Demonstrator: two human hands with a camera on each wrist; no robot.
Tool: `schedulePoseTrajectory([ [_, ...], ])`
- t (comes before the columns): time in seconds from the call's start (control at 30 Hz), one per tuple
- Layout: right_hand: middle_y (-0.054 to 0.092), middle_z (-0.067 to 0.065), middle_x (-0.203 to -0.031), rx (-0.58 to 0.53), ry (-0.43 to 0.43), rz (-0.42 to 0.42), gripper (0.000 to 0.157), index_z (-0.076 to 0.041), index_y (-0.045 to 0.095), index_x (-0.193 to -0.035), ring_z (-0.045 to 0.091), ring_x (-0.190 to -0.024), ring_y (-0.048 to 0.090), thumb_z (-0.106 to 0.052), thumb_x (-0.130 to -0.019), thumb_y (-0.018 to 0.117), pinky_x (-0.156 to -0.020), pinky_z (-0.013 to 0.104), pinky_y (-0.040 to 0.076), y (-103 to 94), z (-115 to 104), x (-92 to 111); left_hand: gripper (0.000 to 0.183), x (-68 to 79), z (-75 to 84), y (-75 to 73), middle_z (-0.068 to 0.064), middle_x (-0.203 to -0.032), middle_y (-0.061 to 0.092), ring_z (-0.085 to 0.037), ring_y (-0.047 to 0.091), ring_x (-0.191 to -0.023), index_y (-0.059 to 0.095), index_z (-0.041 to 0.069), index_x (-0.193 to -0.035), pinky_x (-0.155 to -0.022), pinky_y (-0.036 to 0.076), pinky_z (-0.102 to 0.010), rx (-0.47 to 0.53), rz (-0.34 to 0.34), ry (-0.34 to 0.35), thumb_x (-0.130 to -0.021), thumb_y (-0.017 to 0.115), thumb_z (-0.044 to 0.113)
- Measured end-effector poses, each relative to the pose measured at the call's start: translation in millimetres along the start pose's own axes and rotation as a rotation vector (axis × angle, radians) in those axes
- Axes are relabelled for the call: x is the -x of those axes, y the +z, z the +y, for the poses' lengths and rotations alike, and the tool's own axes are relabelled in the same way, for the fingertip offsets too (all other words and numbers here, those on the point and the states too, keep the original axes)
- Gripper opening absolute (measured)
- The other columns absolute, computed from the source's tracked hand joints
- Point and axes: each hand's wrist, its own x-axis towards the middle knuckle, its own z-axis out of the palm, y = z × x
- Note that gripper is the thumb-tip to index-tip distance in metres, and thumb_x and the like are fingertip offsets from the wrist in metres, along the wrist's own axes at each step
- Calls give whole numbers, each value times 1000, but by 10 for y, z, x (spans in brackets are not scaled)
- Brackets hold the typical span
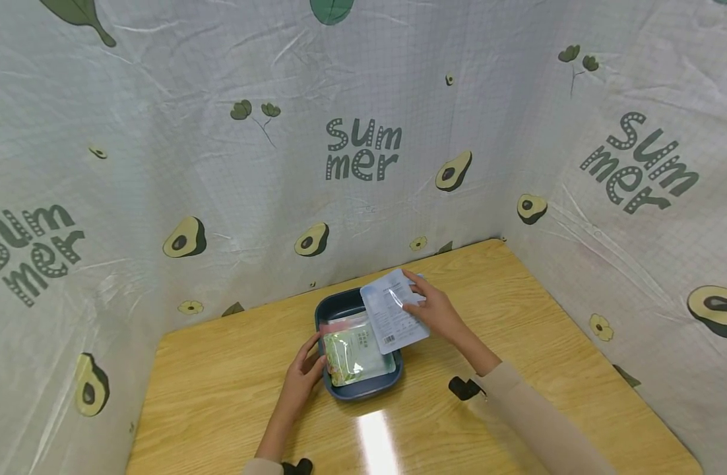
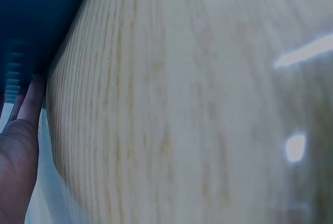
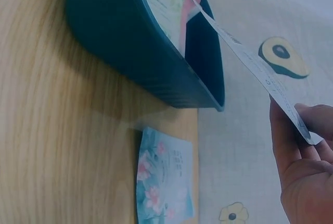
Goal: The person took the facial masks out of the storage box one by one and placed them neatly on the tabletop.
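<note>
My right hand pinches a flat white-and-pale-blue pouch with small print and a barcode. In the right wrist view the pouch slants over the basin, its edge held between thumb and fingers. Below it, a green pouch with a pink top strip lies in the dark blue basin. My left hand holds the basin's left side at the rim. The left wrist view shows its fingers against the basin's outer wall.
A pouch with pink flowers lies on the wooden table beside the basin, mostly hidden behind my right hand in the head view. Patterned curtains stand at the table's back and sides.
</note>
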Motion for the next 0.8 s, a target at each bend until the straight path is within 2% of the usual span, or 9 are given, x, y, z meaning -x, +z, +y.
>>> schedulePoseTrajectory([
  [0.27, 61, 17, -138, -5, 26, 22, 79, -23, 36, -159, 26, -97, 72, 3, -93, 70, -72, 32, 61, -60, 28, -41, 59, 9, 9, -5, -10, -164, 32, -36, 42, -144, 39, 21, -157, -98, 53, -29, -12, -1, 7, -103, 62, 24],
  [0.5, 60, 20, -139, 5, 9, 35, 78, -18, 34, -160, 27, -98, 72, 1, -93, 70, -73, 34, 61, -120, 51, -60, 58, 11, 15, -4, -8, -163, 33, -35, 42, -143, 40, 24, -156, -99, 53, -31, -17, 5, -9, -103, 62, 25],
  [0.8, 57, 21, -142, 7, 10, 35, 78, -22, 33, -160, 29, -97, 73, 2, -95, 68, -72, 33, 61, -219, 70, -47, 59, -6, 59, -4, -12, -163, 33, -39, 45, -141, 41, 19, -156, -101, 53, -36, -79, 14, -12, -102, 64, 23],
])
